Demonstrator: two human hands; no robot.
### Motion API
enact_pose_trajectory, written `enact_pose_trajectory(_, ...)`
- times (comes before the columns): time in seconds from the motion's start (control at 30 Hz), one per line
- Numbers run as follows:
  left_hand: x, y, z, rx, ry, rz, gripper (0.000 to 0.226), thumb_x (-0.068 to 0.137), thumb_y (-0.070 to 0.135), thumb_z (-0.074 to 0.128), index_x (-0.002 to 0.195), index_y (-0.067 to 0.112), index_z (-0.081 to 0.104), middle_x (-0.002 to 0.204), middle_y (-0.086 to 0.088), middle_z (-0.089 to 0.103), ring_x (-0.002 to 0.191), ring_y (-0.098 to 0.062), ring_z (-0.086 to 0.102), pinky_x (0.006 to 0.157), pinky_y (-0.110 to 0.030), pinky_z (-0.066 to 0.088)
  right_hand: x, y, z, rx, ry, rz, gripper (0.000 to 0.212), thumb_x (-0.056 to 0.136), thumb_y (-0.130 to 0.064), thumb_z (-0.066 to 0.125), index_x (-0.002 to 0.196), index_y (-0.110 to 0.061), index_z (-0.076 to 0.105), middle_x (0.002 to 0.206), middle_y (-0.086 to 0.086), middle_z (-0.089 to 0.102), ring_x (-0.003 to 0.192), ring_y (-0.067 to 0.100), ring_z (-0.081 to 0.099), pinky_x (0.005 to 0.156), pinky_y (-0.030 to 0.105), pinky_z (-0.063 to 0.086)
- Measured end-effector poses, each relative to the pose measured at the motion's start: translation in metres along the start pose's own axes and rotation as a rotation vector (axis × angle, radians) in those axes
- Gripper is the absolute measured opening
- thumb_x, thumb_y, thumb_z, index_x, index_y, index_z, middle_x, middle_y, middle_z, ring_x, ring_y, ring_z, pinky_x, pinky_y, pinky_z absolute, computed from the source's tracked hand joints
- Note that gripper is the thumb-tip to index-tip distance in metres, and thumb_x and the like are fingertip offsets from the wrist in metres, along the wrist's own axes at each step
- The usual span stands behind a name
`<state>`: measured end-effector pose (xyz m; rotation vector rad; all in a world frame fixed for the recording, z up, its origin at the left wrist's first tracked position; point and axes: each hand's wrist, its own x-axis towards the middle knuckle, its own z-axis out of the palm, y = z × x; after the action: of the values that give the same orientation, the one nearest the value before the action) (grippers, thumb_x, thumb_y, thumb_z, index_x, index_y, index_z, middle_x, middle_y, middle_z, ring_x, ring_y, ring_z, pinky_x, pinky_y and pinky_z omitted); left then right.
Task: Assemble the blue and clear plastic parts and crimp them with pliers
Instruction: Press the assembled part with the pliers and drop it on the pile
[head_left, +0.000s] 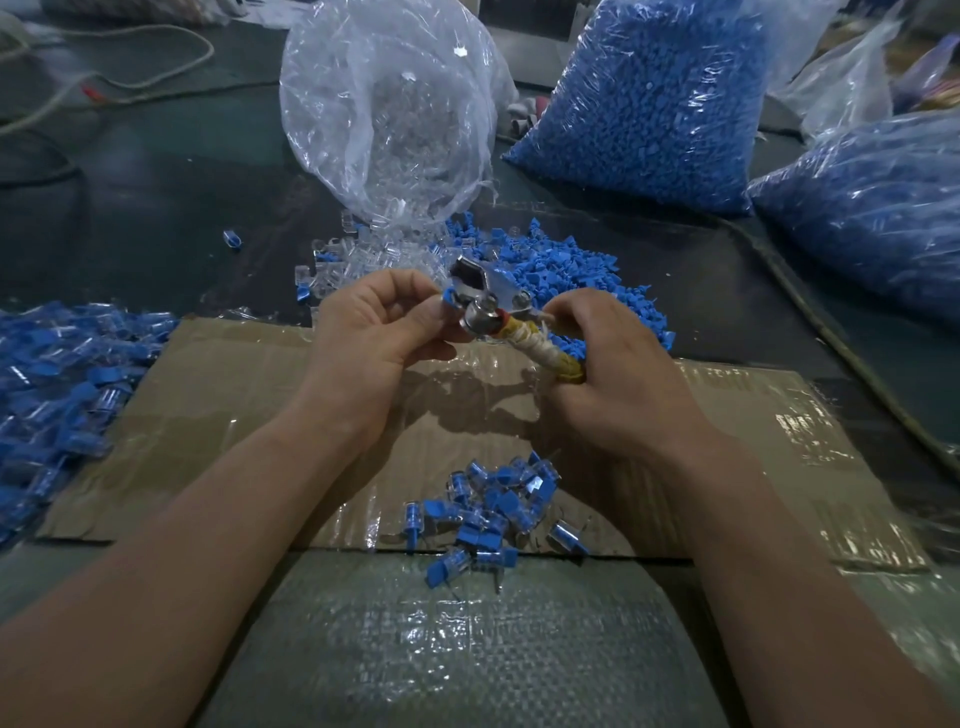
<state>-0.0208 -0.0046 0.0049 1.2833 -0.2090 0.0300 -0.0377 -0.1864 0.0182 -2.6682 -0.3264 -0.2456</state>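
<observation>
My left hand (376, 322) pinches a small blue and clear part (450, 306) between thumb and fingers and holds it at the jaws of the metal pliers (483, 299). My right hand (602, 364) grips the pliers' handles, which are wrapped in yellow and white tape (545, 349). Both hands hover above a taped sheet of cardboard (249, 395). Below them a small heap of joined blue and clear parts (493, 509) lies at the cardboard's near edge. Loose blue parts (561, 265) and clear parts (353, 257) are piled just beyond the hands.
An open clear bag of clear parts (395, 119) stands behind the piles. Two full bags of blue parts (649, 98) (872, 202) sit at the back right. A big heap of joined parts (57, 389) fills the left. Cables (130, 78) lie at the far left.
</observation>
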Motion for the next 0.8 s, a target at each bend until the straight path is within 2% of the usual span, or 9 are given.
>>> enact_pose_trajectory(0.2, -0.0022, 0.0015, 0.0022, -0.002, 0.006, -0.007, 0.010, 0.072, 0.007, 0.060, 0.081, 0.005, 0.058, 0.071, -0.004, 0.068, 0.064, -0.013, 0.066, 0.057, -0.018, 0.052, 0.0000, -0.0008, -0.0006, -0.004, -0.058, 0.000, 0.031, 0.079, -0.019, 0.060, 0.109, -0.020, 0.050, 0.097, -0.004, 0.046, 0.092, 0.013, 0.043, 0.082, 0.032, 0.040)
enact_pose_trajectory(0.33, -0.0024, 0.0018, 0.0024, 0.058, 0.005, 0.012, 0.006, 0.080, 0.000, 0.058, 0.082, 0.006, 0.057, 0.070, -0.004, 0.068, 0.063, -0.012, 0.065, 0.058, -0.018, 0.053, 0.0006, -0.0020, -0.0003, -0.006, -0.078, -0.006, 0.025, 0.078, -0.018, 0.060, 0.095, -0.026, 0.043, 0.085, -0.009, 0.043, 0.079, 0.009, 0.040, 0.072, 0.027, 0.034)
enact_pose_trajectory(0.47, -0.0029, 0.0009, 0.0035, 0.121, 0.026, 0.045, 0.011, 0.082, -0.003, 0.057, 0.080, 0.008, 0.057, 0.064, 0.000, 0.067, 0.060, -0.010, 0.064, 0.057, -0.018, 0.052, 0.0004, -0.0045, -0.0004, 0.013, -0.053, -0.017, 0.023, 0.077, -0.015, 0.061, 0.087, -0.026, 0.043, 0.075, -0.017, 0.040, 0.069, 0.000, 0.038, 0.060, 0.018, 0.029)
enact_pose_trajectory(0.67, -0.0047, 0.0022, 0.0029, 0.184, 0.032, 0.065, 0.010, 0.082, -0.001, 0.057, 0.081, 0.009, 0.057, 0.074, -0.009, 0.066, 0.061, -0.011, 0.064, 0.058, -0.018, 0.053, -0.0002, -0.0075, 0.0000, 0.026, -0.062, -0.002, 0.025, 0.076, -0.014, 0.064, 0.082, -0.026, 0.043, 0.072, -0.017, 0.041, 0.068, 0.000, 0.038, 0.058, 0.017, 0.028)
enact_pose_trajectory(0.8, -0.0047, 0.0015, 0.0026, 0.201, 0.034, 0.068, 0.011, 0.083, -0.001, 0.057, 0.080, 0.009, 0.057, 0.072, -0.007, 0.066, 0.060, -0.010, 0.064, 0.057, -0.018, 0.052, -0.0010, -0.0093, -0.0009, 0.033, -0.062, 0.007, 0.027, 0.074, -0.012, 0.064, 0.078, -0.027, 0.042, 0.070, -0.015, 0.042, 0.066, 0.002, 0.040, 0.056, 0.019, 0.030)
